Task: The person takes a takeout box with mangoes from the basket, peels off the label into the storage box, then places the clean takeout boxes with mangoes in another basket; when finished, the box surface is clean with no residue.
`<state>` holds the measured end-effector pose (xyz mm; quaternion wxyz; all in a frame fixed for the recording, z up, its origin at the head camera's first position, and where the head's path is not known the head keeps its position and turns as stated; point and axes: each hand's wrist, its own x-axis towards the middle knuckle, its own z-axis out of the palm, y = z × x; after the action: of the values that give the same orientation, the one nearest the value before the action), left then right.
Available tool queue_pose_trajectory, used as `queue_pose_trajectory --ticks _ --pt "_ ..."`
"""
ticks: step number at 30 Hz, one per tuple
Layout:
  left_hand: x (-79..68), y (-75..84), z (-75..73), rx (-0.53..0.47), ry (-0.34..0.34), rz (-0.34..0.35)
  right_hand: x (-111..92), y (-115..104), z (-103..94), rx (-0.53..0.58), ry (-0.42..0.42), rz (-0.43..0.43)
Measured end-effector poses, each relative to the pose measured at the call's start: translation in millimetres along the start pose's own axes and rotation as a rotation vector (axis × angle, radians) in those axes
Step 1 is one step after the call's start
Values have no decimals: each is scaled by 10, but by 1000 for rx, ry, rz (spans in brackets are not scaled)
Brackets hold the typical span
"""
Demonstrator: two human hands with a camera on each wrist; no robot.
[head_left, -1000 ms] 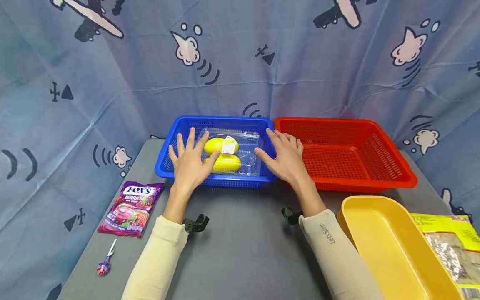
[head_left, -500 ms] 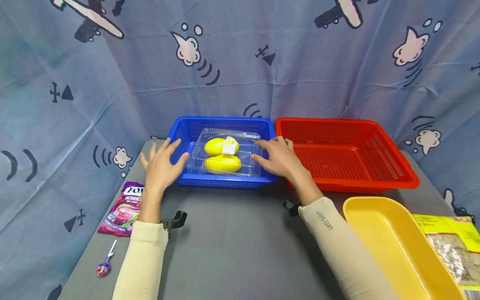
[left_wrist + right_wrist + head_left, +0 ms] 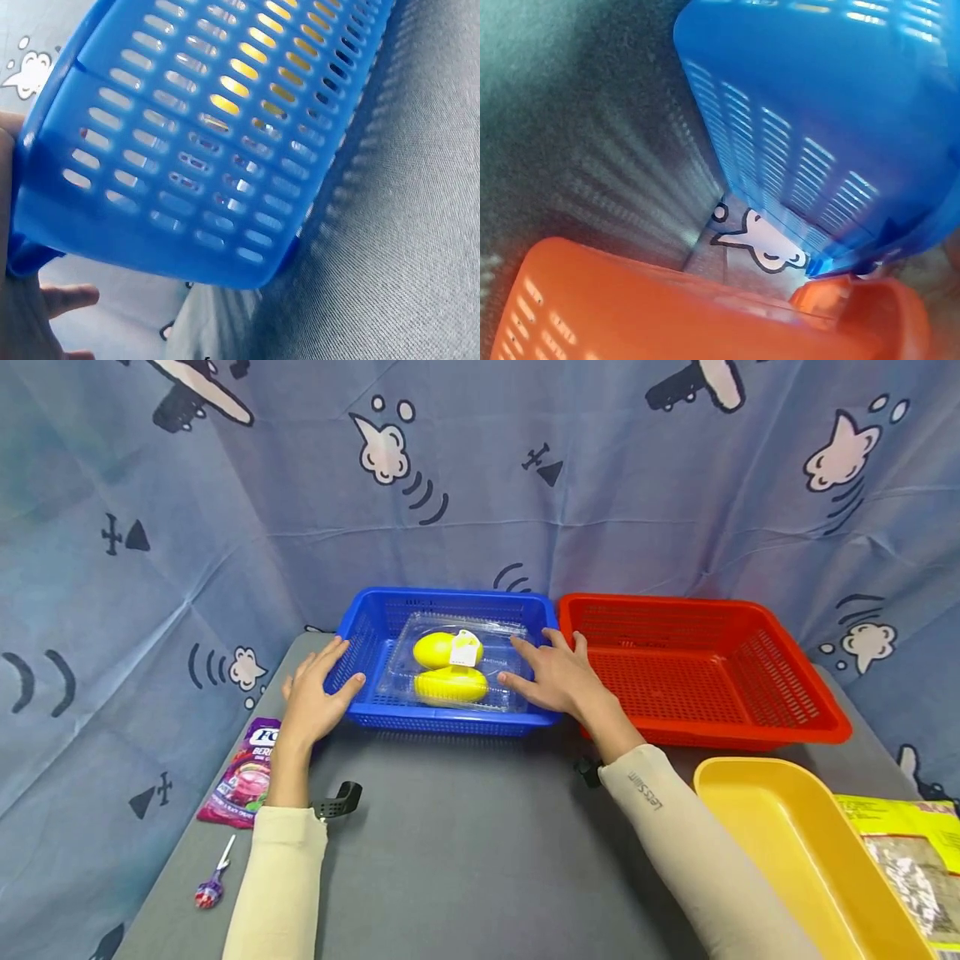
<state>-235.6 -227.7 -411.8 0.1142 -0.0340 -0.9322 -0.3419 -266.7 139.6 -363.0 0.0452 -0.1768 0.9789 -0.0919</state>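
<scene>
A blue perforated basket point(image 3: 450, 720) stands on the grey table. Inside lies a clear plastic clamshell box point(image 3: 498, 672) holding two yellow oval fruits point(image 3: 450, 683), one with a white tag. My left hand point(image 3: 315, 697) grips the basket's left end, thumb over the rim and fingers outside; the left wrist view catches two outer fingers point(image 3: 71, 300) below the basket's corner. At the right end, my right hand point(image 3: 562, 677) holds the rim, with thumb and index finger reaching inside and other fingers on the rim. In the right wrist view this hand is mostly hidden.
A red basket point(image 3: 795, 610) sits close on the right. In front of it are a yellow tray point(image 3: 780, 835) and a yellow packet point(image 3: 911, 868). A purple candy bag point(image 3: 243, 785) and a lollipop point(image 3: 211, 890) lie left. A patterned curtain point(image 3: 465, 468) hangs behind.
My left hand has moved left from over the box to the blue basket's left rim. The right hand has shifted slightly, its fingers settling at the right rim. The view has shifted slightly.
</scene>
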Motion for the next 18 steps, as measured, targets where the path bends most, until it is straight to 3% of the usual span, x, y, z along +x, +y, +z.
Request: queue_pose_trajectory --ticks 10,18 --pt "15 -34 6 -38 -3 15 79 50 47 29 -32 12" --pt "25 -220 -32 -192 -32 79 133 14 29 55 -70 14"
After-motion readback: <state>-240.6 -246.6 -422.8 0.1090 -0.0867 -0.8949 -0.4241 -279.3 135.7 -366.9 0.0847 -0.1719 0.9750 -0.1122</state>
